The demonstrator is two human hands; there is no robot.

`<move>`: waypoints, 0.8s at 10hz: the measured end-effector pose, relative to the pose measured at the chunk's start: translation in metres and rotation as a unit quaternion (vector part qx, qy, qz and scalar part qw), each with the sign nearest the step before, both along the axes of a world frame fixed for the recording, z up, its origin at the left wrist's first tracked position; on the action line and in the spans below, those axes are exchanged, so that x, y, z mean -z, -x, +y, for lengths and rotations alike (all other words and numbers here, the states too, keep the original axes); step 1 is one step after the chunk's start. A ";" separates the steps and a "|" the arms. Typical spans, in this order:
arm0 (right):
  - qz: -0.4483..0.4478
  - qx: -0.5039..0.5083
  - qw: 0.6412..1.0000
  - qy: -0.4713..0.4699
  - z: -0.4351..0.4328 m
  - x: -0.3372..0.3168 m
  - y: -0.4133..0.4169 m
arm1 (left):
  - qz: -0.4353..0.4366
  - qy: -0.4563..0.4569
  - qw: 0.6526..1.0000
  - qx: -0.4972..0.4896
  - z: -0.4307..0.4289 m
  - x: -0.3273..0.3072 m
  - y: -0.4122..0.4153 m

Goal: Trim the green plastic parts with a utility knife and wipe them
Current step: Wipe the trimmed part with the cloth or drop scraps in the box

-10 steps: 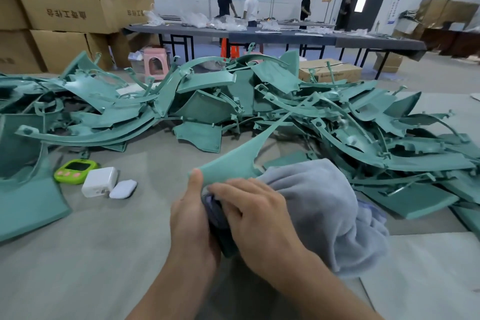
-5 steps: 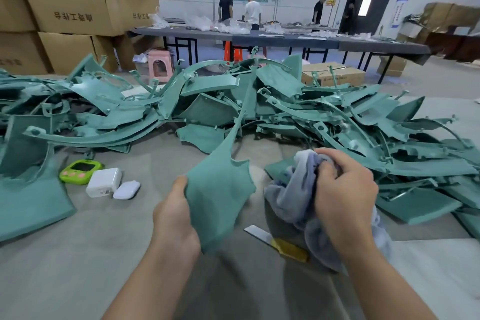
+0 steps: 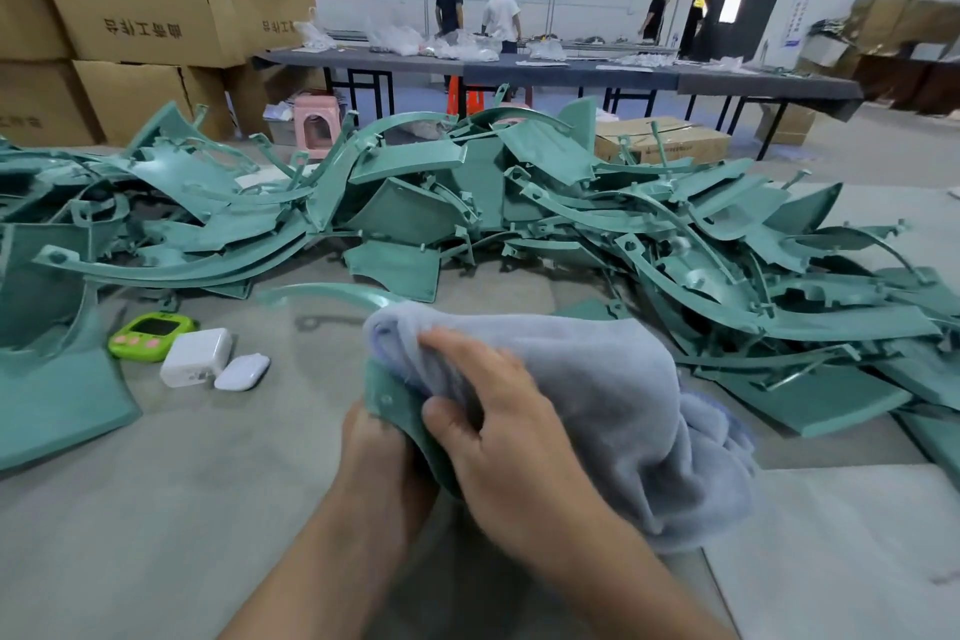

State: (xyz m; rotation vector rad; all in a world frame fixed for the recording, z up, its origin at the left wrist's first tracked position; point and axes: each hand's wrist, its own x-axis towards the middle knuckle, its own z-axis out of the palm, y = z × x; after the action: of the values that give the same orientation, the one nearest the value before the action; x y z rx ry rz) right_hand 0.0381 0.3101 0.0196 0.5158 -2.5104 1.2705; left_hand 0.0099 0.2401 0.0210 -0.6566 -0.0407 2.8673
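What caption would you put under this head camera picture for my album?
The right hand presses a grey cloth onto a green plastic part held by the left hand.

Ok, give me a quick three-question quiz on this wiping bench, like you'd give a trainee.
1. True or false: the right hand holds the grey cloth against the green part.
2. Which thing lies nearest the green timer?
A. white charger
B. pink stool
C. cardboard boxes
3. How many white items lie just right of the green timer on the table?

Key
1. True.
2. A.
3. Two: the white charger and the earbud case.
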 end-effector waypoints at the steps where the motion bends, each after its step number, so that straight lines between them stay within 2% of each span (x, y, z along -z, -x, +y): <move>1: -0.023 0.041 0.998 -0.029 0.017 0.002 0.015 | -0.025 0.304 0.950 0.067 -0.012 0.006 0.005; 2: -0.011 0.087 0.992 -0.095 0.019 0.009 0.016 | 0.172 0.264 0.927 0.206 -0.038 0.006 0.000; 3: 0.057 0.109 0.985 -0.124 0.011 0.007 0.009 | 0.221 0.239 0.918 0.225 -0.048 0.009 -0.008; 4: 0.063 0.031 0.993 -0.096 0.006 0.001 -0.002 | 0.114 0.289 0.938 0.154 -0.052 0.010 0.002; 5: 0.086 -0.019 0.990 -0.108 0.007 -0.002 -0.010 | 0.097 0.377 0.913 0.120 -0.060 0.010 0.005; 6: 0.132 0.037 0.982 -0.132 0.017 -0.006 -0.003 | 0.117 0.452 0.875 0.127 -0.049 0.002 -0.001; 7: 0.117 0.152 0.977 -0.092 0.031 -0.008 0.008 | 0.174 0.464 0.852 0.168 -0.042 -0.002 -0.010; 8: 0.104 0.243 0.963 -0.061 0.040 -0.009 0.017 | 0.227 0.527 0.798 0.186 -0.047 -0.004 -0.013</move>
State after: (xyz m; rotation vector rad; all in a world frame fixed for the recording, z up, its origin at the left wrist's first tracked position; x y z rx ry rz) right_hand 0.0211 0.3497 0.0283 0.0399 -2.3435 0.8337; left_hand 0.0234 0.1928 0.0251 -0.0362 1.6238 2.3407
